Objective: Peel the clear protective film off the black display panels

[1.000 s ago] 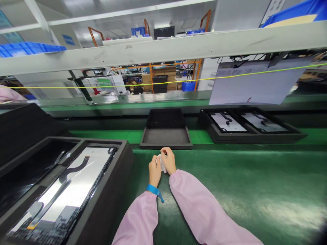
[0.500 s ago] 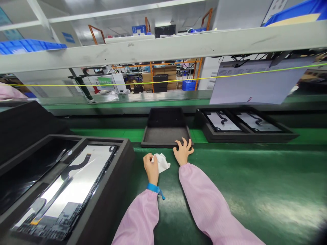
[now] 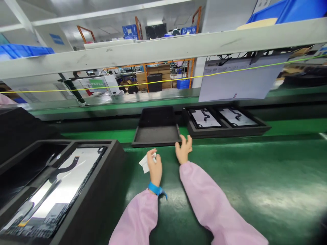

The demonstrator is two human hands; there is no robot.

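My left hand [image 3: 155, 167], with a blue wrist strap [image 3: 156, 189] below it, pinches a small white wipe [image 3: 144, 163] above the green work surface [image 3: 230, 173]. My right hand [image 3: 183, 150] has its fingers spread and holds nothing. Its fingertips are close to the front right corner of a shallow black tray [image 3: 157, 143]; whether they touch it I cannot tell. At the left stands a thick black foam tray [image 3: 102, 190] with two compartments. A screen panel with a ribbon cable [image 3: 74, 180] lies in its right compartment, and a dark glossy panel [image 3: 22, 170] in the left one.
Beyond my right hand, another foam tray [image 3: 230, 132] holds two panels with dark ribbon cables. A black foam stack [image 3: 25, 126] rises at the far left. A white monitor back [image 3: 235, 81] hangs under the pale shelf beam [image 3: 153, 51], and a yellow cord [image 3: 163, 81] crosses the view.
The wipe has swung to the left side of my left hand, which has turned. My right hand stays near the shallow tray with fingers spread. The view has shifted slightly to the right.
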